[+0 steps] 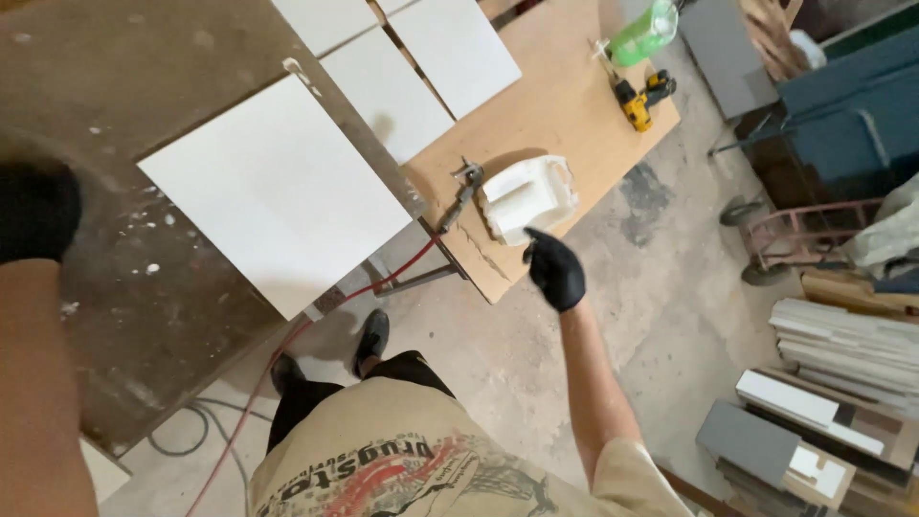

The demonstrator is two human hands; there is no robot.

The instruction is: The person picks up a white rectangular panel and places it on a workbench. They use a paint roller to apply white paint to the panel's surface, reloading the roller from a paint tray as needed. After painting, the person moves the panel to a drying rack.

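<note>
The right hand (555, 271), in a black glove, hovers just off the near corner of the brown plywood bench top (565, 105), fingers loosely together and holding nothing. Nearest to it, close to that corner, lies a white moulded foam block (528, 196) with stepped recesses: probably light, stiff and crumbly, best gripped across its two long sides. A metal air tool (461, 194) on a red hose (287, 354) lies beside it. The left hand (36, 211), also gloved, rests at the left edge of a dusty grey table (105, 86) beside a smooth white panel (273, 196); its grip cannot be judged.

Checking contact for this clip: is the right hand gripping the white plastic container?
No. The gloved right hand hangs just short of the white plastic container on the wooden board.
</note>
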